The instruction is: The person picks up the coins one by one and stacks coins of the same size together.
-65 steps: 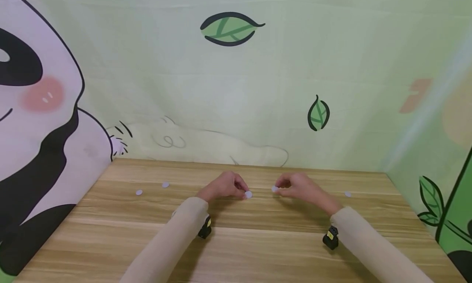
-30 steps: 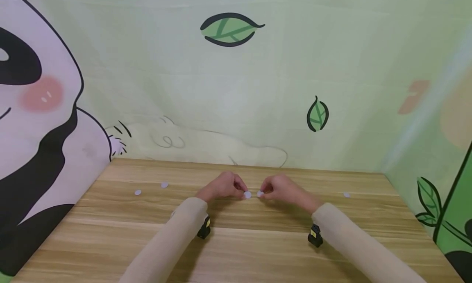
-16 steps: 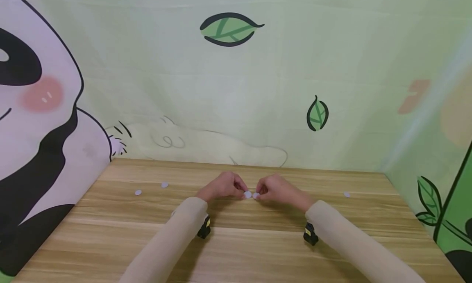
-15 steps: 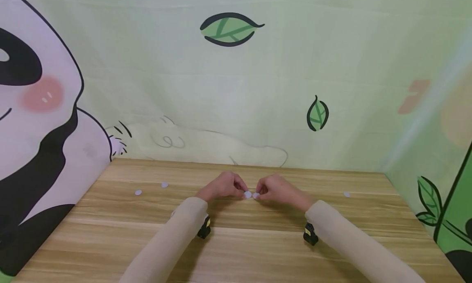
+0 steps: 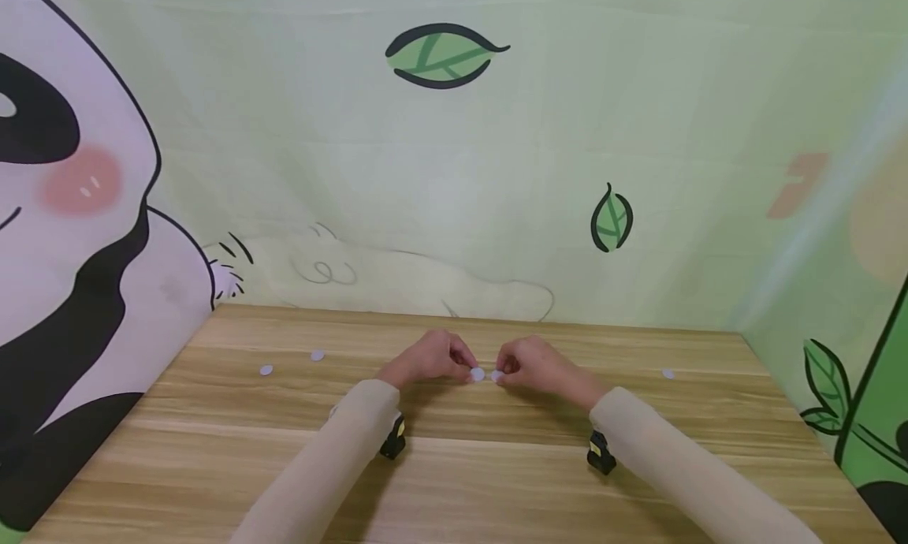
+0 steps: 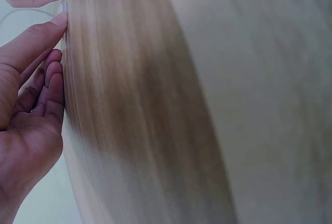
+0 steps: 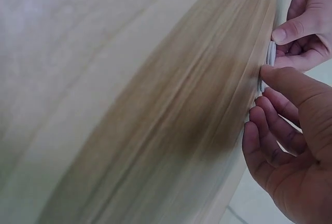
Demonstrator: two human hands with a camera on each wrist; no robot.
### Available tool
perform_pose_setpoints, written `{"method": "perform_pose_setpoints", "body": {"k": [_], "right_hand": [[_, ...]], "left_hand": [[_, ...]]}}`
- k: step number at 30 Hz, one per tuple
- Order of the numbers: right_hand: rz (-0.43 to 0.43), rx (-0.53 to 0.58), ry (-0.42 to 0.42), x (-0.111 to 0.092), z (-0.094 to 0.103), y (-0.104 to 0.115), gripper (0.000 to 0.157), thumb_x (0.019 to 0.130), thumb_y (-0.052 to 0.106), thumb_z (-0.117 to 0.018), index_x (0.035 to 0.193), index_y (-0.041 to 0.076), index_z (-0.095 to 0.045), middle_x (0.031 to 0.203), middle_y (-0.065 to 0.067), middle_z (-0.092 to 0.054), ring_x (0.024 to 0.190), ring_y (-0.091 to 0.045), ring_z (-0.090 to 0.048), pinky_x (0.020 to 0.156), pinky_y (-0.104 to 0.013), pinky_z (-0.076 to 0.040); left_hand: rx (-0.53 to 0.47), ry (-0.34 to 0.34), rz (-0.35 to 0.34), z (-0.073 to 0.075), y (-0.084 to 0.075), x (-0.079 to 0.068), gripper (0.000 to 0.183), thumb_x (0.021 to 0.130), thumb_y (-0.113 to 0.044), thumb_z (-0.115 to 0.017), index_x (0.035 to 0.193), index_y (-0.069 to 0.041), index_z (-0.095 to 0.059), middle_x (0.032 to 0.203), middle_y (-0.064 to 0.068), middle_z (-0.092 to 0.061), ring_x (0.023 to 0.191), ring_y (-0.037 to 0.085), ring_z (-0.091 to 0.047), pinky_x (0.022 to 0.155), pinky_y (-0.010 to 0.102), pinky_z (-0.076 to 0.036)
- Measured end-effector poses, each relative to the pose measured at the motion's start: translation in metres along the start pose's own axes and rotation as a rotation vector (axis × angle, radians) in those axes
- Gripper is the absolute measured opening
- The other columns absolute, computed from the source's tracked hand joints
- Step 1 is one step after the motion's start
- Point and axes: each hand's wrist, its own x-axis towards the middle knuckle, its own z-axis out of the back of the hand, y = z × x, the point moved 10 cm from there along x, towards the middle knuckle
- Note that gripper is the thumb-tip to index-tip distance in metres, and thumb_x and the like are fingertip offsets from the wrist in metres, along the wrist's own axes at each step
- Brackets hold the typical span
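On the wooden table (image 5: 496, 485), my left hand (image 5: 434, 356) pinches a small white round disc (image 5: 478, 374) between thumb and fingers, low at the tabletop. In the right wrist view its edge looks layered, like a small stack (image 7: 271, 53); the exact number is unclear. Just to the right, my right hand (image 5: 541, 364) pinches another white disc (image 5: 496, 376) by its edge. A narrow gap separates the two in the head view. Fingertips of both hands hide parts of the discs.
Two more white discs lie apart at the left, a nearer one (image 5: 266, 370) and a farther one (image 5: 318, 355). A single disc (image 5: 668, 374) lies far right. Behind the table hangs a printed cloth backdrop (image 5: 496, 173) with a panda and leaves.
My right hand has carried its disc leftward, up close to the disc in my left hand, then shifted very slightly back right. The left hand has stayed in place.
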Motion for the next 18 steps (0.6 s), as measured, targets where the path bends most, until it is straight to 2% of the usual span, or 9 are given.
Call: {"method": "perform_pose_setpoints", "body": {"k": [8,18], "right_hand": [[0.014,0.018,-0.015,-0.003,0.0009,-0.0018,0.012,0.087,0.017,-0.082,0.087,0.008,-0.074,0.076,0.006,-0.068,0.071,-0.003,-0.057,0.068,-0.023,-0.05],[-0.026,0.063,-0.016,-0.0063,0.0024,-0.0046,0.011,0.088,0.017,-0.081,0.089,0.008,-0.074,0.077,0.005,-0.067,0.071,-0.005,-0.056,0.069,-0.023,-0.049]], "left_hand": [[0.005,-0.002,-0.014,0.0004,0.0,-0.0007,0.014,0.081,-0.012,-0.086,0.093,-0.008,-0.08,0.095,0.001,-0.074,0.083,0.008,-0.062,0.076,0.024,-0.05],[0.015,0.003,-0.029,-0.0001,-0.0005,0.001,0.014,0.08,-0.012,-0.086,0.093,-0.01,-0.081,0.095,-0.001,-0.073,0.084,0.008,-0.06,0.075,0.024,-0.049]]}}
